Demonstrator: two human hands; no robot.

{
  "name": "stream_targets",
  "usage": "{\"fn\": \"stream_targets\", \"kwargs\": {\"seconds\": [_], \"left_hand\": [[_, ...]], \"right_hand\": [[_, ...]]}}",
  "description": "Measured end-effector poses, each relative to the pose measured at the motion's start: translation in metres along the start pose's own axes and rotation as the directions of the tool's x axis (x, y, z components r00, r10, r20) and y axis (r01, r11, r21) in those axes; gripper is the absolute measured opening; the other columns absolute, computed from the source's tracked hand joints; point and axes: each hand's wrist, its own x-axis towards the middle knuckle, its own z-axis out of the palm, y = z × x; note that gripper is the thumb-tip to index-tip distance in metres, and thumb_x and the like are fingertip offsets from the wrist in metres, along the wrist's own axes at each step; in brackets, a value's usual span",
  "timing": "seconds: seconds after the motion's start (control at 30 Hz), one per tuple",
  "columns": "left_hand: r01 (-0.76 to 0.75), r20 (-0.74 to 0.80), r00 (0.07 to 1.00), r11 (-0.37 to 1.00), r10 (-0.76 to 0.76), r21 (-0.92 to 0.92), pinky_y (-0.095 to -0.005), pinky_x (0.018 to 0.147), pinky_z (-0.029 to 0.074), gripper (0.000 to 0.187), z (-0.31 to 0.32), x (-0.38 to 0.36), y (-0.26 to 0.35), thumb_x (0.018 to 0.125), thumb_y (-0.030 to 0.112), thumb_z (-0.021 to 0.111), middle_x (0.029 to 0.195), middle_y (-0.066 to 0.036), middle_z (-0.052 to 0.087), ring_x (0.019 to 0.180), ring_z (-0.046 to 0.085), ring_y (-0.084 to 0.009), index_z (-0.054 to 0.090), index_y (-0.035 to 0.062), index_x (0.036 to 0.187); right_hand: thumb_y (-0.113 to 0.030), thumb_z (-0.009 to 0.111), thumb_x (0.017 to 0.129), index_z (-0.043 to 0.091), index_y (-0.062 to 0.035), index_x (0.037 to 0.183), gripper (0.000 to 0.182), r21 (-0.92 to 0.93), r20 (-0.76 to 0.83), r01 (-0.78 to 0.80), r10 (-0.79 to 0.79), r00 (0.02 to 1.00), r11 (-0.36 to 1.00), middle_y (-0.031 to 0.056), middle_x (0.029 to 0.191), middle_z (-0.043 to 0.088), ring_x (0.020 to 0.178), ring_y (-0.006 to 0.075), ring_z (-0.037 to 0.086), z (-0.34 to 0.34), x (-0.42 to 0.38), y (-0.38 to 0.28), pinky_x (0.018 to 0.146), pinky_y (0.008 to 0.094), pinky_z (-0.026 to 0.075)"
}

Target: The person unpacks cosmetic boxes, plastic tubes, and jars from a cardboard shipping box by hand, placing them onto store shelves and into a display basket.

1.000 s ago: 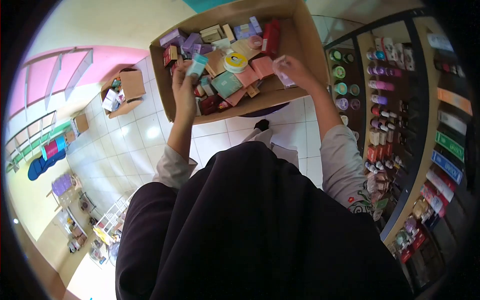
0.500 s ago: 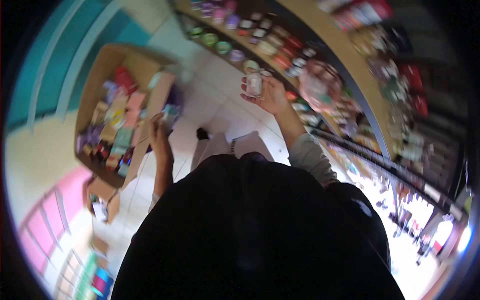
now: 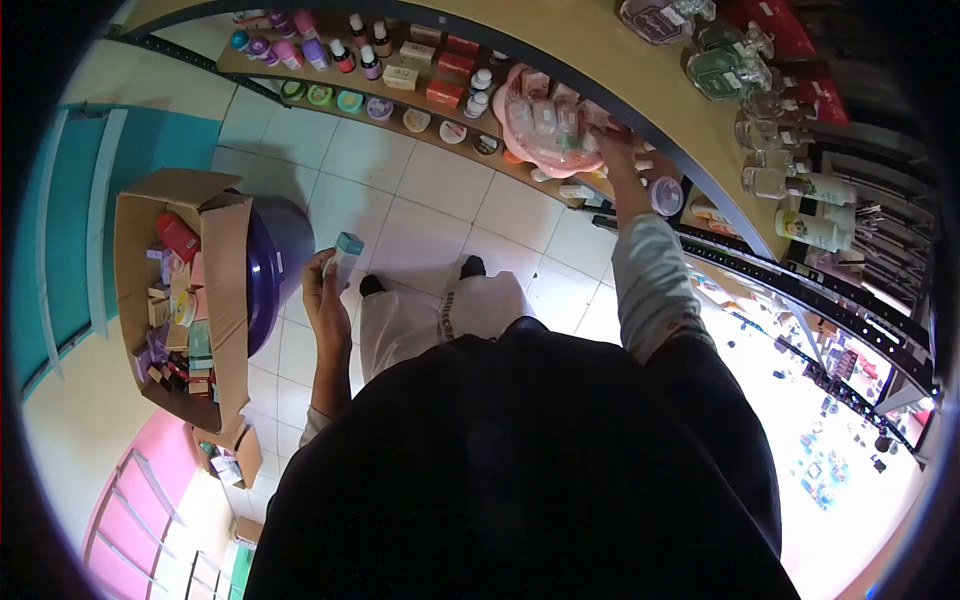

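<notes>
My left hand (image 3: 325, 290) holds a small teal-and-white box (image 3: 346, 256) upright above the tiled floor, to the right of an open cardboard carton (image 3: 226, 290) filled with several small cosmetics boxes. My right hand (image 3: 610, 148) reaches up to a pink plastic basket (image 3: 548, 125) on a wooden shelf (image 3: 640, 70). Its fingers rest at the basket's right rim. The small clear packet it held earlier is hidden from me.
The carton rests on a purple stool or tub (image 3: 275, 265). A lower shelf (image 3: 395, 75) carries rows of small bottles and jars. Glass perfume bottles (image 3: 745, 70) stand on the upper shelf. Another small carton (image 3: 235, 460) sits on the floor at lower left.
I have turned from the carton to the shelves. My right hand rose from in front of me up to the pink basket. My left hand kept the teal box.
</notes>
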Motion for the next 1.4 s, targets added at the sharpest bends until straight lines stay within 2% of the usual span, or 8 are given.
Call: {"fn": "stream_targets", "kwargs": {"seconds": [0.5,0.6,0.7,0.87,1.0,1.2,1.3,1.4], "left_hand": [[0.004,-0.002,1.000,0.997,-0.004,0.081,-0.0253,0.081,0.038,0.021,0.021,-0.017,-0.025,0.090,0.007,0.043,0.105,-0.007,0.051,0.095,0.048,-0.0132,0.051,0.0033,0.109],[0.033,0.015,0.999,0.997,-0.034,0.075,-0.0255,0.083,0.037,0.021,0.024,-0.017,-0.026,0.090,0.007,0.043,0.104,-0.007,0.051,0.095,0.048,-0.0132,0.050,0.0029,0.109],[0.022,0.030,0.999,0.997,-0.024,0.076,-0.0256,0.085,0.036,0.021,0.029,-0.014,-0.025,0.090,0.006,0.042,0.104,-0.007,0.051,0.095,0.048,-0.0132,0.050,0.0024,0.109],[0.023,0.027,0.999,0.998,-0.024,0.057,-0.0257,0.087,0.035,0.021,0.031,-0.010,-0.013,0.090,0.005,0.042,0.105,-0.007,0.051,0.096,0.048,-0.0135,0.050,0.0017,0.109],[0.011,0.038,0.999,0.998,-0.013,0.056,-0.0263,0.088,0.035,0.020,0.024,-0.008,-0.012,0.090,0.005,0.042,0.106,-0.007,0.051,0.098,0.047,-0.0138,0.050,0.0012,0.108],[0.001,0.047,0.999,0.996,-0.005,0.086,-0.0271,0.090,0.035,0.021,0.012,-0.006,-0.016,0.090,0.005,0.042,0.107,-0.008,0.051,0.100,0.047,-0.0148,0.050,0.0005,0.108],[-0.041,0.064,0.997,0.996,0.036,0.085,-0.0268,0.090,0.035,0.021,0.006,-0.004,-0.025,0.089,0.005,0.043,0.108,-0.008,0.051,0.102,0.047,-0.0155,0.051,-0.0001,0.108],[-0.046,0.048,0.998,0.999,0.046,0.001,-0.0261,0.088,0.036,0.024,-0.008,0.000,-0.038,0.086,0.002,0.050,0.110,-0.009,0.051,0.105,0.047,-0.0163,0.050,0.0001,0.110]], "right_hand": [[-0.051,0.070,0.065,0.040,-0.0132,0.129,0.081,-0.490,-0.014,-0.072,0.074,0.997,0.869,0.0162,0.131,0.041,0.120,0.0340,0.040,0.016,0.027,-0.025,0.100,0.0391,0.033],[-0.058,0.047,0.079,0.028,-0.0259,0.137,0.069,-0.451,0.227,-0.054,0.173,0.958,0.891,0.0039,0.145,0.021,0.133,0.0279,0.021,0.018,0.038,-0.007,0.106,0.0452,0.022],[-0.060,0.046,0.079,0.027,-0.0259,0.137,0.070,-0.537,0.185,0.010,0.106,0.977,0.843,0.0042,0.145,0.021,0.133,0.0278,0.020,0.012,0.033,-0.013,0.106,0.0440,0.022],[-0.060,0.044,0.079,0.031,-0.0245,0.135,0.068,-0.694,0.256,-0.066,0.330,0.909,0.717,0.0078,0.143,0.025,0.131,0.0287,0.024,-0.012,0.011,-0.061,0.106,0.0435,0.023],[-0.057,0.052,0.077,0.035,-0.0217,0.133,0.068,-0.685,0.378,0.130,0.197,0.904,0.717,0.0105,0.138,0.034,0.128,0.0286,0.031,0.006,0.008,-0.038,0.104,0.0439,0.026],[-0.051,0.058,0.075,0.047,-0.0170,0.124,0.061,-0.648,0.380,-0.007,0.332,0.864,0.761,0.0110,0.125,0.050,0.116,0.0278,0.047,0.023,0.018,-0.015,0.094,0.0440,0.039],[-0.051,0.059,0.074,0.049,-0.0132,0.121,0.061,-0.732,0.295,0.149,0.113,0.949,0.665,0.0097,0.122,0.052,0.110,0.0283,0.052,0.036,0.017,0.014,0.088,0.0414,0.045],[-0.049,0.054,0.077,0.055,-0.0100,0.109,0.050,-0.709,0.117,0.012,0.101,0.988,0.705,0.0136,0.113,0.057,0.104,0.0288,0.056,0.011,0.000,-0.048,0.083,0.0400,0.047]]}}
